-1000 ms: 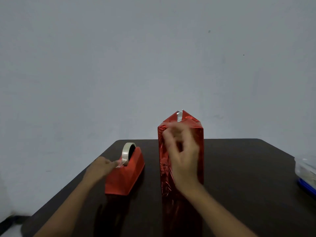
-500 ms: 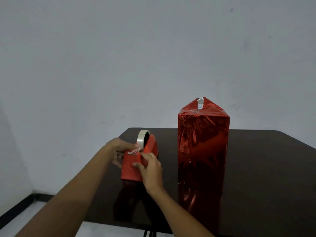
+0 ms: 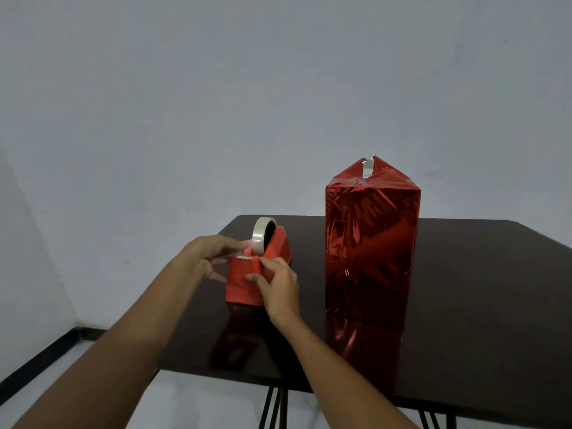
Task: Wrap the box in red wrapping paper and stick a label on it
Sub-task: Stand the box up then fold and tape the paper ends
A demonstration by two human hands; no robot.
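The tall box (image 3: 371, 243), covered in shiny red wrapping paper, stands upright on the dark table (image 3: 479, 289); a paper flap rises in a point at its top with a silver strip showing. Left of it sits a red tape dispenser (image 3: 244, 283) with a roll of pale tape (image 3: 261, 233). My left hand (image 3: 210, 252) reaches to the roll's front and pinches the tape end near the cutter. My right hand (image 3: 275, 283) grips the dispenser's front right side. Neither hand touches the box.
The table's near edge (image 3: 309, 385) runs just under my forearms, with thin black legs below and a pale floor. A plain wall stands behind. Open tabletop lies right of the box.
My right hand left the box and moved to the dispenser a second ago; since then both hands stay at the dispenser, the left fingers drawing at the tape end. The view shifted left.
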